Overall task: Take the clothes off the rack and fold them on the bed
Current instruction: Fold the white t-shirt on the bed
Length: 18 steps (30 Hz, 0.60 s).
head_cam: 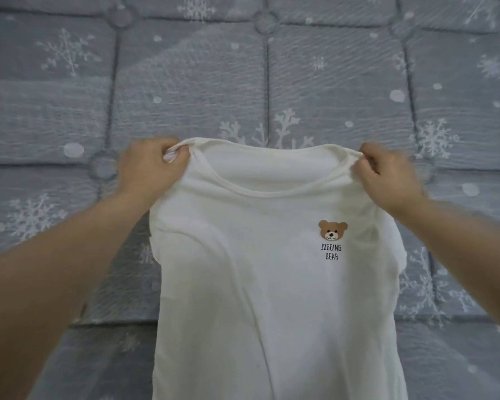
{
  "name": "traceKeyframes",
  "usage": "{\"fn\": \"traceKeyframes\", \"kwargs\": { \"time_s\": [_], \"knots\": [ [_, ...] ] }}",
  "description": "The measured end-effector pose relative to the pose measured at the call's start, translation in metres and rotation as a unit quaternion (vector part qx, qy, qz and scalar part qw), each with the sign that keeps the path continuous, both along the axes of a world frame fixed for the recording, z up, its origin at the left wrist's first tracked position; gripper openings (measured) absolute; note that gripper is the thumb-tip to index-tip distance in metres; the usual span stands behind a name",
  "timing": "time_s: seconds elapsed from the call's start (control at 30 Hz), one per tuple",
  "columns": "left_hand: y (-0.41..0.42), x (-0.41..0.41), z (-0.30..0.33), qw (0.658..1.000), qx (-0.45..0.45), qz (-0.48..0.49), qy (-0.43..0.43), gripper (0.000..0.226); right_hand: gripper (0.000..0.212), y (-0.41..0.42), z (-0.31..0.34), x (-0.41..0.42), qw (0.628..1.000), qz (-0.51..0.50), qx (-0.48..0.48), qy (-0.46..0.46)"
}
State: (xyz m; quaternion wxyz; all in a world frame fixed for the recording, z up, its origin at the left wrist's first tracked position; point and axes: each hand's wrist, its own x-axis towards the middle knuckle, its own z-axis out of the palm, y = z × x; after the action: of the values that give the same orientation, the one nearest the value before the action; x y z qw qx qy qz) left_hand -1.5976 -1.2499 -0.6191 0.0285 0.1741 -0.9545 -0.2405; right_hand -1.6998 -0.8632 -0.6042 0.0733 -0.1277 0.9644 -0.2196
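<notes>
A white T-shirt (260, 278) with a small brown bear print and the words "JOGGING BEAR" hangs stretched out in front of me, front side facing me. My left hand (150, 166) grips its left shoulder beside the collar. My right hand (387, 171) grips the right shoulder at the same height. The shirt's body falls down toward the bottom edge of the view, over the bed (185, 90). The sleeves are tucked behind the body and mostly hidden. No rack is in view.
The bed is covered by a grey quilted cover with white snowflakes and dots, filling the whole view. Stitched seams cross it in a grid. A dark corner shows at the top left.
</notes>
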Motion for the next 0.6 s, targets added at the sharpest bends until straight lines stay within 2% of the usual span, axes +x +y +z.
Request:
{"fn": "traceKeyframes", "kwargs": {
  "time_s": [0.13, 0.27, 0.43, 0.6],
  "knots": [
    [-0.004, -0.011, -0.024, 0.998, -0.058, -0.012, -0.012, 0.036, 0.021, -0.001, -0.027, -0.014, 0.997, -0.049, 0.064, 0.003],
    [-0.003, -0.028, -0.035, 0.987, -0.157, -0.015, 0.021, 0.03, 0.022, -0.005, -0.051, -0.037, 0.995, -0.033, 0.096, -0.019],
    [-0.008, -0.044, -0.049, 0.977, -0.201, -0.044, 0.05, 0.033, 0.029, -0.015, -0.065, -0.061, 0.988, -0.005, 0.155, 0.025],
    [-0.009, -0.061, -0.059, 0.97, -0.234, -0.027, 0.056, 0.041, 0.028, -0.018, -0.072, -0.075, 0.987, -0.006, 0.149, 0.067]
  ]
}}
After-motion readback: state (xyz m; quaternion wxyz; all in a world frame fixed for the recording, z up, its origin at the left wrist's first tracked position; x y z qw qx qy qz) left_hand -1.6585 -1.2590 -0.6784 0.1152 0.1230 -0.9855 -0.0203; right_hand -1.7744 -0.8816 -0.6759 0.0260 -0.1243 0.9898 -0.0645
